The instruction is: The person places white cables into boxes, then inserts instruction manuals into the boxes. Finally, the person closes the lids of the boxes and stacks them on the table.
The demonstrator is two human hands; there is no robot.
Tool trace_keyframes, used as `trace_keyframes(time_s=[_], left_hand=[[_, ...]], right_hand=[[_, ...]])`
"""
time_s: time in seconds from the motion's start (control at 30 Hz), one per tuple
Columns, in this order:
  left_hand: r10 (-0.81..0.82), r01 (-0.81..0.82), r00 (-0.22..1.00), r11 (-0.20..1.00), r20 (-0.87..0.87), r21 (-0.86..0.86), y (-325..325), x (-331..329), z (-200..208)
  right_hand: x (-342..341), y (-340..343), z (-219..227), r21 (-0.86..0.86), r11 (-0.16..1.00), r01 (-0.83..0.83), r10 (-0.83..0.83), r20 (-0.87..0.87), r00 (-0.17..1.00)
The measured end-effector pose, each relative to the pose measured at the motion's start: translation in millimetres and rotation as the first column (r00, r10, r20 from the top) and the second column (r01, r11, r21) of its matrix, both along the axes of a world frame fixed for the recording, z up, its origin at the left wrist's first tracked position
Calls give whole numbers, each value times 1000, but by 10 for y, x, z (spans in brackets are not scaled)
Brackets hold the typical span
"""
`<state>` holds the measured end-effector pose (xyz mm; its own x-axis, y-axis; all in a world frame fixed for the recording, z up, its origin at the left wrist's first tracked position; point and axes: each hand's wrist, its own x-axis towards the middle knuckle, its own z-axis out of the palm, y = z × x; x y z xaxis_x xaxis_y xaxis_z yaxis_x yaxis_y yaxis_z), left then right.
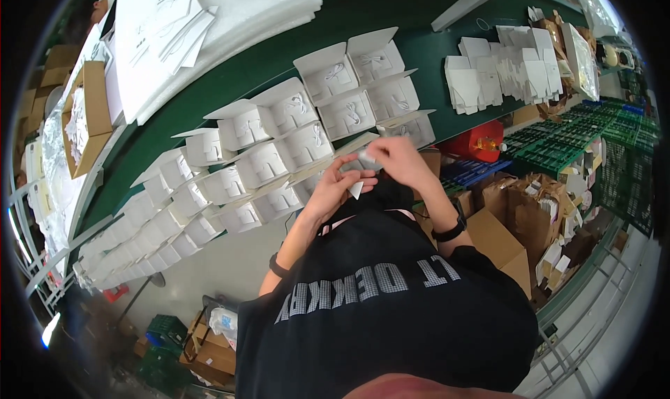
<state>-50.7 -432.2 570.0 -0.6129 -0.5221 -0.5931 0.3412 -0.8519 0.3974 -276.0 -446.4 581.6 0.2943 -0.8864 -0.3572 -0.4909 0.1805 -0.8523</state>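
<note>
In front of my body, near the table's front edge, both hands meet at a small pale, shiny-looking piece (368, 160). My left hand (336, 190) has its fingers curled around the piece's lower side, and a white pointed corner (356, 190) sticks out below them. The fingers of my right hand (399, 160) pinch the piece at its upper right. What exactly it is cannot be made out. Just beyond the hands stand rows of open white boxes (345, 116). Several nearby boxes hold a coiled white cable (352, 111).
The boxes run far to the left along the green table (426, 47). Folded white cartons (481, 74) stand at the right, and white foam sheets (230, 22) with papers lie at the back left. Beside me are green crates (551, 137), a red bin (474, 142) and a cardboard box (497, 242).
</note>
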Motion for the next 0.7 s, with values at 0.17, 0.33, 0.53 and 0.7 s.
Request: trace_keyframes(time_s=[0.17, 0.33, 0.53, 0.7], left_hand=[[-108, 108, 994, 993, 4, -52, 177, 62, -86], [60, -5, 989, 931, 139, -365, 259, -1, -29], [72, -42, 990, 972, 120, -233, 282, -65, -16], [-122, 203, 957, 928, 262, -312, 516, 135, -331]], right_hand=[[-287, -57, -57, -414, 858, 303, -447, -311, 839], [-107, 357, -76, 206, 942, 264, -280, 51, 959], [293, 778, -185, 531, 843, 83, -249, 250, 935], [-63, 856, -451, 474, 823, 313, -413, 120, 903]])
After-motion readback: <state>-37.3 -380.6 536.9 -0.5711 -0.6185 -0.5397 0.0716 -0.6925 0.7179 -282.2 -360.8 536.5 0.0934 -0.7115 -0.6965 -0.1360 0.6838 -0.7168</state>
